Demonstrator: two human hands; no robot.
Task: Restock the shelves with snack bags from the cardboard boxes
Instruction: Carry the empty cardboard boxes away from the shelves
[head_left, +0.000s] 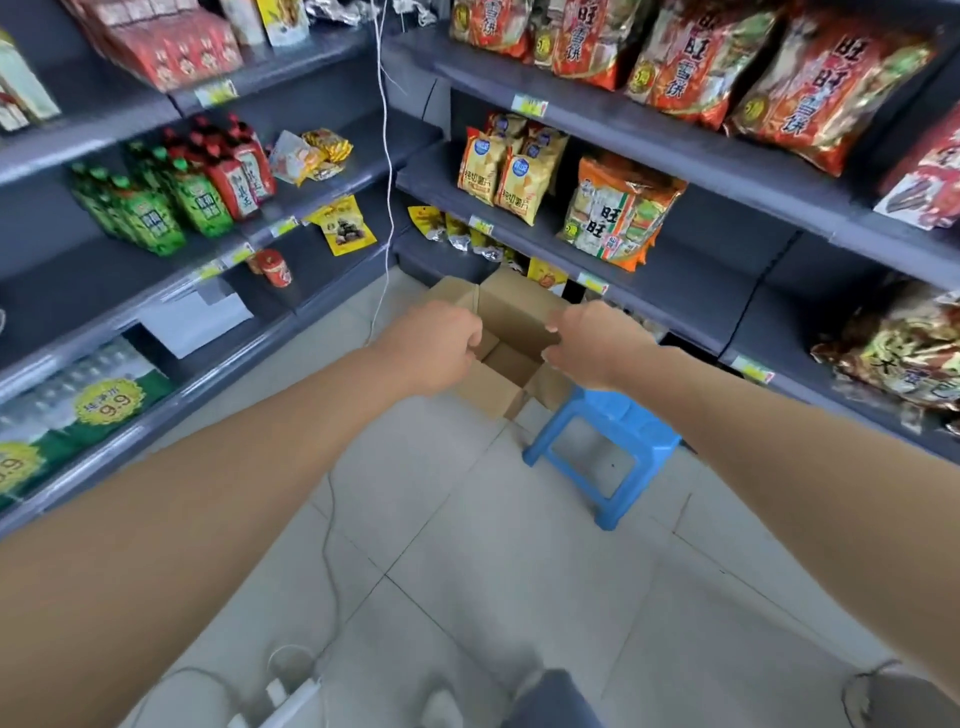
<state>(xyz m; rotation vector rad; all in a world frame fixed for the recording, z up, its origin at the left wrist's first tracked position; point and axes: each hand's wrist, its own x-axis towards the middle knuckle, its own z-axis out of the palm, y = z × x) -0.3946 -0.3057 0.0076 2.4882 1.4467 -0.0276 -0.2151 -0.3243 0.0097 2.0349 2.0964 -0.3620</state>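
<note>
Left hand (436, 345) and right hand (597, 349) gripped opposite top edges of the open brown cardboard box (519, 309); a blue plastic stool (613, 415) stood just beside.

Blue stool (621, 413) on pale tiled floor (467, 530)

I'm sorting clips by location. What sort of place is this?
Probably a small grocery or convenience shop: grey shelves lined with snack bags, price tags on the shelf edges, and an open cardboard box in the aisle.
</note>
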